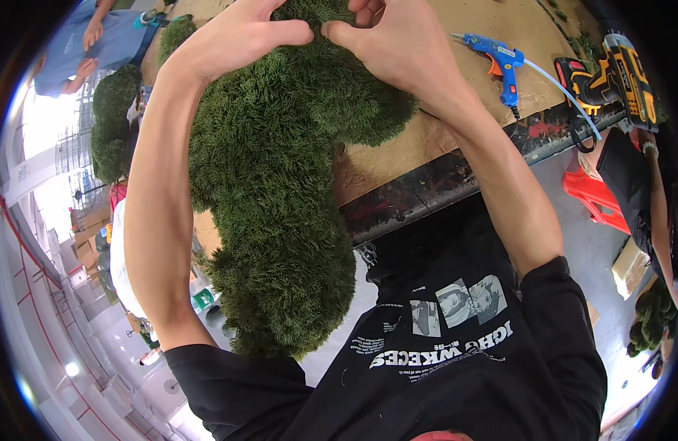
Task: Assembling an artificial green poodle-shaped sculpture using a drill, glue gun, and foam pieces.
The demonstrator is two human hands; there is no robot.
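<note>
A large green artificial foliage piece (273, 140), dense and sculpted into rounded lobes, lies over the edge of a work table and hangs down in front of me. Both my hands are at its upper part, at the top edge of the view. My left hand (240, 35) rests on the greenery with its thumb stretched out, apart from the fingers, which are partly cut off. Opposite it, my right hand (387, 37) has curled fingers and its thumb laid against the foliage. Whatever is between those fingers is hidden.
On the tan tabletop (457, 95) lies a blue glue gun (504, 66) with its cord. Yellow-black power tools (607, 81) sit at the table's right end. A red stool (593, 195) stands beyond. Another person (107, 40) works at far left, near more foliage (115, 121); someone else is at right.
</note>
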